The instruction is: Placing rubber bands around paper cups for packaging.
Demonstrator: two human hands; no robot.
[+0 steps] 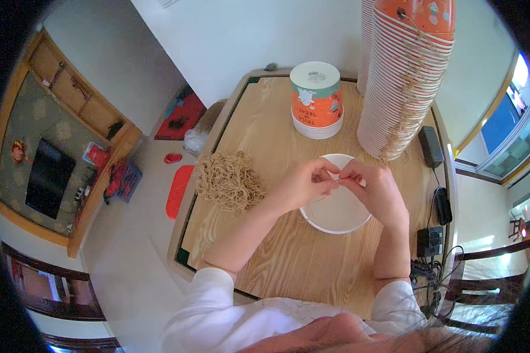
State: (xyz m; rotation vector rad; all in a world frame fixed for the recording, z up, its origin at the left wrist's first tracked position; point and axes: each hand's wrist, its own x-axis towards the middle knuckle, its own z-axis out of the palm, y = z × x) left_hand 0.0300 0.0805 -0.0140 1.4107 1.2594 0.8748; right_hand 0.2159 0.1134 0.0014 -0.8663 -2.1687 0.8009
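Over a round white paper tub point(335, 222), my left hand point(303, 185) and my right hand point(376, 191) meet with their fingertips pinched close together. Whatever lies between the fingertips is too small to make out. The tub stands on the wooden table with its open mouth facing up, and my hands cover part of its rim. To the left of my left forearm lies a tangled heap of tan twine point(229, 181).
Behind the tub is a short upside-down stack of orange and green paper tubs point(316, 103). A tall leaning stack of tubs point(400, 88), with twine strands point(409, 100) hanging down it, stands at the back right. Black power adapters point(431, 241) and cables line the table's right edge.
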